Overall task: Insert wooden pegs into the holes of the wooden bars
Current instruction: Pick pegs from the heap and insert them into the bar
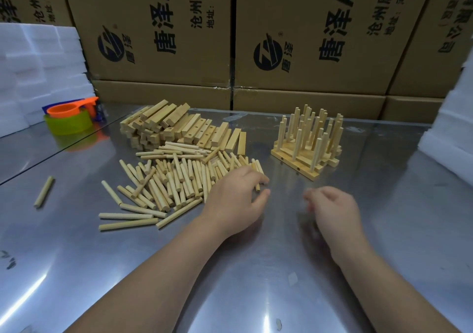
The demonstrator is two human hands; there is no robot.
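A loose heap of wooden pegs (176, 179) lies on the metal table at centre left. Behind it sits a stack of drilled wooden bars (179, 127). To the right stands a pile of finished bars with pegs standing upright in them (308, 140). My left hand (235, 199) rests at the right edge of the peg heap, its fingers curled over a short peg (258, 187) near the fingertips. My right hand (332, 209) hovers over the bare table, blurred, fingers loosely curled, with nothing seen in it.
A stray peg (44, 191) lies alone at the far left. A green tape roll with an orange scoop (69, 120) sits at the back left. White foam blocks (38, 71) flank both sides. Cardboard boxes (230, 38) wall off the back of the steel table (256, 281).
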